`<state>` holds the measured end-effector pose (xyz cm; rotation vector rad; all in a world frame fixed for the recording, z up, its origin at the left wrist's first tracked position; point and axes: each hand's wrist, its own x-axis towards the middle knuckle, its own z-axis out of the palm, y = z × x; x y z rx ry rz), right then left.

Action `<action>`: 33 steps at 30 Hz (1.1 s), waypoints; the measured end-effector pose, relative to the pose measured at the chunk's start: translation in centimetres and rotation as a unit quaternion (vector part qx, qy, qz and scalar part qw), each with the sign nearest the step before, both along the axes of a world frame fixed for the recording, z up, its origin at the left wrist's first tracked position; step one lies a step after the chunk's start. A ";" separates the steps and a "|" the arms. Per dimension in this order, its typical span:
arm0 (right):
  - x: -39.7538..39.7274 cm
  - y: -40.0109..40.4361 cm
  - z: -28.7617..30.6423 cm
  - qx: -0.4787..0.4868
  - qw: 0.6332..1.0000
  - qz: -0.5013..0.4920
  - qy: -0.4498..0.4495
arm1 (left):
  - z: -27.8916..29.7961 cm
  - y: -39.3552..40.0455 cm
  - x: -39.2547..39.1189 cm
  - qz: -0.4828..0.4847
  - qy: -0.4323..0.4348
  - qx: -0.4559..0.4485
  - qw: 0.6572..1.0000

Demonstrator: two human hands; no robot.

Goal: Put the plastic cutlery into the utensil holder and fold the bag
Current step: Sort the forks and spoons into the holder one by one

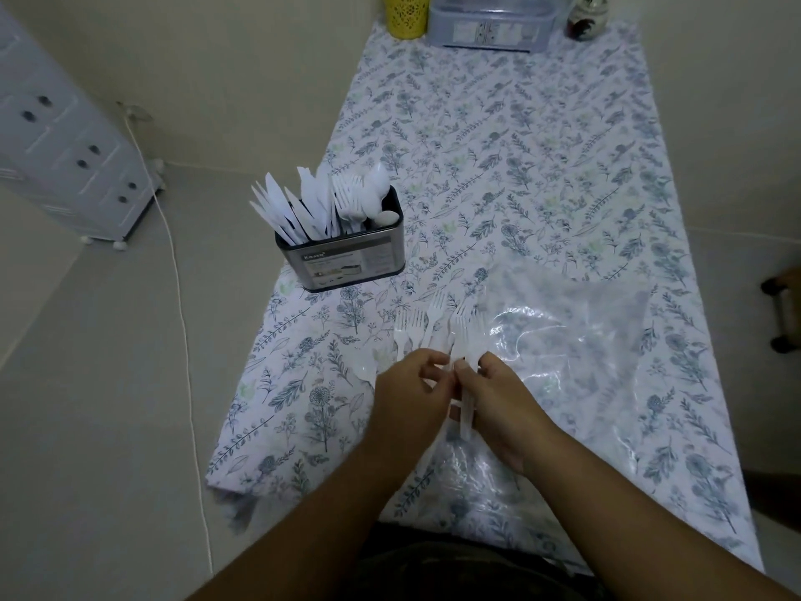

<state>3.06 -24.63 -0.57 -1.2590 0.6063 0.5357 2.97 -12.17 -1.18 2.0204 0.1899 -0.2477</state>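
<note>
On the floral tablecloth point(542, 136), beside bare cream walls:
both hands, left hand point(409, 394) and right hand point(498, 401), close together, grip white forks point(437, 327).

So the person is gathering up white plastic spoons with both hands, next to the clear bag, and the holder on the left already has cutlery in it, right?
Nearly. What both hands gather are forks, not spoons: the head view shows their tines fanned out above the left hand and right hand. The clear bag lies beside them, and the holder already has cutlery.

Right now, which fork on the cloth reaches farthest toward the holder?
The middle fork: its tines point past the two shorter-lying forks on its left, nearest the holder.
</note>
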 end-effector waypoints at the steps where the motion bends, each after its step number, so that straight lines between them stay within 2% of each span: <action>1: -0.2 -0.1 -0.1 0.003 1.000 0.003 0.009 | -0.2 -0.1 -0.2 0.000 0.000 0.001 1.000; 8: -0.7 -0.6 -0.6 0.034 0.999 -0.015 0.029 | 0.0 -0.6 -0.7 -0.069 -0.056 0.051 0.995; 10: -1.0 -0.7 -0.9 0.000 0.999 0.007 0.037 | -0.2 -0.2 0.0 -0.065 -0.042 0.065 0.995; 15: -2.2 -1.2 -0.8 -0.053 0.996 0.032 0.061 | -3.1 2.6 3.2 0.010 0.021 0.177 0.984; 18: -2.7 -1.9 -1.1 -0.063 0.995 0.038 0.065 | -4.2 2.8 4.4 0.011 0.049 0.190 0.980; 22: -2.8 -2.5 -1.0 -0.073 0.995 0.023 0.060 | -3.9 2.9 5.0 0.058 0.060 0.141 0.986; 26: -2.4 -2.7 -1.1 -0.041 0.997 0.003 0.060 | -1.7 2.5 3.9 0.104 0.009 0.060 0.993; 28: -1.9 -2.6 -1.0 -0.004 0.998 -0.016 0.058 | -0.5 1.8 2.8 0.088 0.029 0.013 0.996; 31: -1.5 -2.1 -0.5 0.042 0.998 -0.019 0.037 | -0.1 0.2 0.6 0.021 0.101 -0.059 0.993; 33: -1.5 -1.8 -0.4 0.061 0.998 -0.003 0.029 | -0.6 -0.7 -0.4 0.017 0.096 -0.075 0.992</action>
